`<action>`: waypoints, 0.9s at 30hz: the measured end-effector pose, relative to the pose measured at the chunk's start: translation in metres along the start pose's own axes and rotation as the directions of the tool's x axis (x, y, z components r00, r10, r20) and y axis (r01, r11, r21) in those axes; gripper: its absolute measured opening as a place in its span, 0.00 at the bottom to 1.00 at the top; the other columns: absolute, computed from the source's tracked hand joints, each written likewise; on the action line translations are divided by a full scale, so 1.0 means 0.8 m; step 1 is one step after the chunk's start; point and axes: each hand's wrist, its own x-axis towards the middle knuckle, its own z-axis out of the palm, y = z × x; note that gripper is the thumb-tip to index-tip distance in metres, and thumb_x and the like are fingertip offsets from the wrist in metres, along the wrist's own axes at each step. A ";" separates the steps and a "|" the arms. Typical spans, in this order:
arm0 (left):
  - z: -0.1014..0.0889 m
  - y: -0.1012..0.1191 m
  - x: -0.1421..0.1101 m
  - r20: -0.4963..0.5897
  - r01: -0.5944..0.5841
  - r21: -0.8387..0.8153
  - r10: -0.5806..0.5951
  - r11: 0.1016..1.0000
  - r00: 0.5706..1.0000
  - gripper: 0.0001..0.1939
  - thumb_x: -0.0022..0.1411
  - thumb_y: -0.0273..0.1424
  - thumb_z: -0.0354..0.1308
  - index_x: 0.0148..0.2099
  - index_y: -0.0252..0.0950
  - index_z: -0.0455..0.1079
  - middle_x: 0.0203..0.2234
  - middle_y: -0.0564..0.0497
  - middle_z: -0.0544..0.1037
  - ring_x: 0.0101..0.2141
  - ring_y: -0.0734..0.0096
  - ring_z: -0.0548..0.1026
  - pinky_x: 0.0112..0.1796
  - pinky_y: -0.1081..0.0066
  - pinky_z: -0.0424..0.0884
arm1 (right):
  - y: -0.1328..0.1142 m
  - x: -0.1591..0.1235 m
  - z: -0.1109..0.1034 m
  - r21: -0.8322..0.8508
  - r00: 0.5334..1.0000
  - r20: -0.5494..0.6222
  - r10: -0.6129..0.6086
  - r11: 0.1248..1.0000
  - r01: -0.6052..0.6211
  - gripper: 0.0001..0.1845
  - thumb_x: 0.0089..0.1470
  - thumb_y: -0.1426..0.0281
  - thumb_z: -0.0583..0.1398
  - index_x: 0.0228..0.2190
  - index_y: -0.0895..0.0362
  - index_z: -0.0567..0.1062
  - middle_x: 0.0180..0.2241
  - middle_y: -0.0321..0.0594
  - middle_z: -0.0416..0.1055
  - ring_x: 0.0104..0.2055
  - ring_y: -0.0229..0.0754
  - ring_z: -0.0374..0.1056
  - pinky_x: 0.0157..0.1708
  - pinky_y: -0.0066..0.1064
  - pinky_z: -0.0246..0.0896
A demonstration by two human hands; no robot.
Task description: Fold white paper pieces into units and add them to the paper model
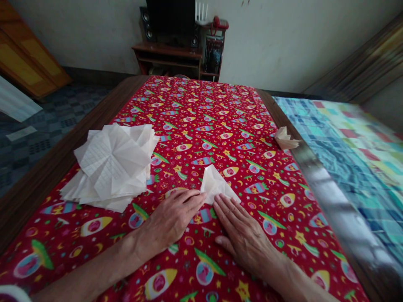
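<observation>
A small white sheet of paper [216, 184], folded to a roughly triangular shape, lies on the red patterned tablecloth. My left hand [178, 212] rests at its lower left corner, fingers together and stretched forward with the tips touching the paper; the thumb is hidden. On the paper's lower right edge my right hand [241, 228] lies flat, its fingers extended and the thumb apart. To the left of my hands is a stack of creased white paper pieces [113, 161], the top one opened out with folds radiating from its middle.
A folded paper piece [286, 138] stands near the table's right edge. The tablecloth [201, 109] covers most of the wooden table [103, 107]. A bed [355, 159] adjoins on the right. Beyond the far end stands a desk [168, 50] with a monitor [171, 19] and speakers.
</observation>
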 end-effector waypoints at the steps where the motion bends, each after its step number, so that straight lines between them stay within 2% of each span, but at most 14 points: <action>1: 0.000 0.000 0.000 0.003 0.000 0.000 0.000 1.000 1.000 0.23 0.65 0.20 0.44 0.62 0.34 0.58 0.57 0.49 0.67 0.55 0.64 0.62 0.55 0.63 0.59 | 0.001 -0.005 -0.001 -0.009 1.000 0.004 0.010 1.000 -0.010 0.37 0.61 0.59 0.53 0.62 0.68 0.51 0.64 0.53 0.47 0.66 0.51 0.41 0.61 0.46 0.52; 7: -0.001 -0.001 -0.001 0.012 -0.011 0.030 0.010 1.000 1.000 0.23 0.65 0.19 0.43 0.61 0.33 0.59 0.56 0.50 0.67 0.56 0.66 0.62 0.56 0.63 0.57 | 0.003 -0.023 -0.002 -0.111 1.000 -0.006 0.020 0.994 -0.021 0.32 0.62 0.65 0.52 0.63 0.65 0.51 0.64 0.47 0.49 0.66 0.49 0.44 0.61 0.48 0.51; 11: -0.002 -0.002 -0.002 0.000 -0.035 0.031 0.035 0.999 0.999 0.24 0.64 0.18 0.43 0.61 0.30 0.58 0.57 0.49 0.66 0.56 0.64 0.61 0.56 0.63 0.58 | 0.005 -0.029 -0.005 -0.120 0.999 -0.050 0.012 0.993 -0.017 0.30 0.61 0.68 0.52 0.62 0.65 0.54 0.62 0.47 0.54 0.64 0.50 0.49 0.61 0.50 0.51; 15: -0.004 -0.003 0.000 -0.033 -0.048 -0.003 0.047 0.999 0.998 0.23 0.62 0.18 0.45 0.59 0.29 0.61 0.55 0.47 0.69 0.54 0.63 0.63 0.56 0.63 0.59 | 0.007 -0.023 -0.005 -0.047 0.981 -0.194 0.014 0.999 -0.024 0.21 0.60 0.73 0.53 0.55 0.64 0.65 0.54 0.47 0.67 0.59 0.48 0.59 0.57 0.45 0.56; 18: -0.011 -0.008 0.018 -0.042 -0.057 -0.084 0.053 0.995 0.998 0.16 0.59 0.19 0.49 0.49 0.31 0.68 0.47 0.47 0.73 0.50 0.64 0.66 0.53 0.64 0.61 | 0.014 -0.005 -0.006 0.039 0.951 -0.304 0.058 0.998 -0.048 0.11 0.60 0.74 0.54 0.44 0.60 0.72 0.44 0.44 0.75 0.49 0.44 0.67 0.48 0.38 0.62; 20: -0.014 -0.014 0.038 -0.019 -0.052 -0.111 0.050 0.992 0.999 0.07 0.59 0.22 0.51 0.37 0.33 0.69 0.39 0.48 0.75 0.44 0.64 0.69 0.50 0.64 0.64 | 0.020 0.011 -0.007 0.052 0.957 -0.273 0.101 0.995 -0.090 0.08 0.61 0.72 0.53 0.35 0.58 0.73 0.36 0.41 0.75 0.40 0.42 0.69 0.40 0.36 0.62; 22: -0.015 -0.024 0.060 0.005 -0.050 -0.111 0.051 0.993 0.999 0.05 0.61 0.24 0.51 0.34 0.34 0.67 0.33 0.49 0.74 0.39 0.66 0.70 0.45 0.65 0.66 | 0.025 0.024 -0.008 -0.001 0.954 -0.256 0.154 0.987 -0.160 0.12 0.61 0.69 0.53 0.27 0.57 0.70 0.28 0.39 0.71 0.33 0.41 0.66 0.33 0.34 0.60; 25: -0.014 -0.042 0.087 0.081 -0.066 -0.191 0.082 0.979 0.993 0.02 0.61 0.27 0.56 0.37 0.35 0.67 0.34 0.51 0.74 0.38 0.68 0.71 0.42 0.68 0.68 | 0.028 0.031 -0.009 -0.041 0.918 -0.264 0.296 0.947 -0.317 0.11 0.59 0.64 0.56 0.28 0.56 0.68 0.27 0.40 0.67 0.30 0.41 0.63 0.29 0.32 0.57; 27: -0.012 -0.055 0.098 0.096 -0.082 -0.217 0.105 0.973 0.990 0.10 0.59 0.27 0.59 0.44 0.35 0.66 0.40 0.49 0.73 0.43 0.66 0.70 0.45 0.67 0.67 | 0.027 0.028 -0.009 -0.027 0.891 -0.252 0.377 0.918 -0.396 0.11 0.58 0.61 0.57 0.32 0.56 0.68 0.30 0.41 0.66 0.32 0.42 0.63 0.29 0.31 0.57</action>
